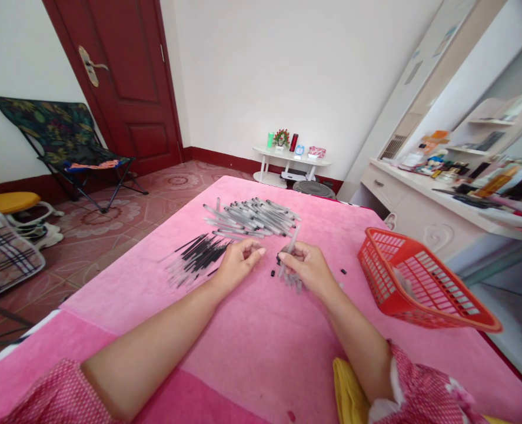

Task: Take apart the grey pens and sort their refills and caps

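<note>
My right hand (307, 268) is closed around a clear pen barrel (295, 235), which sticks up past the fingers. A small black part shows by its thumb tip. To its left, my left hand (243, 262) has thumb and fingers drawn together in a pinch; whatever they may hold is too small to make out. Several short clear pen caps (293, 282) lie under the right hand. Black ink refills (199, 256) are heaped beside the left hand. Beyond both hands lies a pile of clear pen barrels (256, 217). A small black plug (272, 273) sits between the hands.
A pink cloth (252, 341) covers the table. On the right stands an orange-red plastic basket (375, 288) with some clear pieces inside. Another black plug (343, 271) lies near it. A yellow cloth (349, 388) is by my right forearm. A dresser (419, 206) stands beyond the basket.
</note>
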`<state>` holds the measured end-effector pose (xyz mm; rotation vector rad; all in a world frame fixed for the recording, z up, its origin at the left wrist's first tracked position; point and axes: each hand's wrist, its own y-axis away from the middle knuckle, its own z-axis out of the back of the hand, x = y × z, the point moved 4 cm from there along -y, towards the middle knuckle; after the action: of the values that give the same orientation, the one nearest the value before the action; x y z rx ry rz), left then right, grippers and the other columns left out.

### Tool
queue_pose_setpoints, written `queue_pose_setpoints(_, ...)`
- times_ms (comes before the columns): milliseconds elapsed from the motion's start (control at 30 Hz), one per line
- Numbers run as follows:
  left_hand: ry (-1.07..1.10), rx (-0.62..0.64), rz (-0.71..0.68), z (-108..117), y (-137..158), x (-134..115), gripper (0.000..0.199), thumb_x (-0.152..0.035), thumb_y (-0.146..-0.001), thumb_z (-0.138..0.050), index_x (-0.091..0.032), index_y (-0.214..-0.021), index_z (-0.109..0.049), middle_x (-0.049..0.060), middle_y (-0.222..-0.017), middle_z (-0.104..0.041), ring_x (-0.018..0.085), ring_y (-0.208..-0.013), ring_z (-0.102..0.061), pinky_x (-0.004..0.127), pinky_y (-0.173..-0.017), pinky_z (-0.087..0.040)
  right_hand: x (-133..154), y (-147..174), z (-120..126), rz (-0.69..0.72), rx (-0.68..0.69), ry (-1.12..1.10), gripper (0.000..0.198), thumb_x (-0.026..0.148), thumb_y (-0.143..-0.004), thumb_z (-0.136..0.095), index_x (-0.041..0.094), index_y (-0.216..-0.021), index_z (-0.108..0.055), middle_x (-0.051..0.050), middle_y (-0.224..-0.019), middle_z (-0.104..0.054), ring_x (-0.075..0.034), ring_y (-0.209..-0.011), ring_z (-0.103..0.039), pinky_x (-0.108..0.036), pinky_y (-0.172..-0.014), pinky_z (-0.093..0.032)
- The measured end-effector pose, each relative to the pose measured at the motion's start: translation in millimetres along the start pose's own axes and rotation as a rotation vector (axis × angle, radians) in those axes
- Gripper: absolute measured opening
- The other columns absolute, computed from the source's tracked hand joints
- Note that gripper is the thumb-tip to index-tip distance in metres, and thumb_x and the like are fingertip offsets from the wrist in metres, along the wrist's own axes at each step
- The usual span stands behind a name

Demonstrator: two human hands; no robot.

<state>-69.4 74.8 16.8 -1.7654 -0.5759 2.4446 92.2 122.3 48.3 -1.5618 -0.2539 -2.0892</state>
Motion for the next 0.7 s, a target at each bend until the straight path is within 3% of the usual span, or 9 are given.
queue_pose_setpoints(233, -0.088, 0.094, -0.038, -5.3, 0.5, -4.1, 0.024, -0.034, -0.08, -0.051, -0.013, -0.081, -0.063, 0.002, -0.071, -0.061, 0.012, -0.065, -0.053, 0.023, -0.062, -0.04, -6.2, -2.0, 10.1, -0.02, -0.027, 0.193, 0.015, 0.03, -0.069, -0.059, 0.016, -0.064, -0.059, 0.0, -0.051, -0.058, -0.011, -0.042, -0.051, -0.021, -0.04, -0.038)
queue_pose_setpoints(300, -0.031, 0.175, -0.019, -10.8, 2.3, -4.6, 0.024, -0.033, -0.079, -0.053, -0.012, -0.086, -0.064, 0.005, -0.079, -0.066, 0.015, -0.072, -0.058, 0.025, -0.069, -0.044, -3.9, -2.3, 15.5, -0.026, -0.002, 0.235, 0.015, 0.03, -0.068, -0.059, 0.016, -0.062, -0.06, -0.001, -0.05, -0.059, -0.012, -0.042, -0.051, -0.022, -0.04, -0.037)
queue_pose_setpoints(400, 0.2, 0.397, 0.003, -26.6, 10.5, -10.0, 0.034, -0.03, -0.08, -0.054, -0.013, -0.109, -0.06, 0.011, -0.106, -0.064, 0.019, -0.097, -0.059, 0.031, -0.086, -0.044, 5.7, -3.1, 27.3, 0.013, 0.017, 0.349, 0.013, 0.029, -0.066, -0.061, 0.016, -0.063, -0.062, -0.002, -0.053, -0.061, -0.014, -0.047, -0.055, -0.023, -0.044, -0.039)
queue_pose_setpoints(467, 0.323, 0.535, 0.005, -36.8, 18.2, -15.7, 0.043, -0.029, -0.08, -0.055, -0.015, -0.121, -0.052, 0.012, -0.122, -0.057, 0.02, -0.112, -0.053, 0.034, -0.096, -0.039, 16.3, -3.4, 41.9, 0.049, -0.034, 0.482, 0.011, 0.027, -0.065, -0.062, 0.017, -0.07, -0.064, -0.003, -0.059, -0.064, -0.015, -0.052, -0.057, -0.023, -0.049, -0.04)
queue_pose_setpoints(533, 0.344, 0.591, 0.002, -42.6, 23.7, -19.3, 0.047, -0.027, -0.079, -0.057, -0.017, -0.125, -0.05, 0.011, -0.128, -0.052, 0.021, -0.118, -0.048, 0.037, -0.101, -0.035, 29.4, -2.0, 62.7, 0.062, -0.124, 0.619, 0.02, 0.028, -0.066, -0.061, 0.017, -0.082, -0.064, -0.003, -0.065, -0.065, -0.015, -0.056, -0.058, -0.024, -0.051, -0.04)
queue_pose_setpoints(700, 0.311, 0.528, 0.007, -44.5, 23.2, -16.7, 0.04, -0.024, -0.079, -0.056, -0.015, -0.119, -0.056, 0.013, -0.122, -0.057, 0.021, -0.112, -0.053, 0.037, -0.098, -0.038, 62.5, 12.2, 127.2, 0.021, -0.404, 0.846, 0.03, 0.036, -0.07, -0.058, 0.017, -0.093, -0.062, -0.005, -0.069, -0.065, -0.016, -0.058, -0.058, -0.026, -0.054, -0.038)
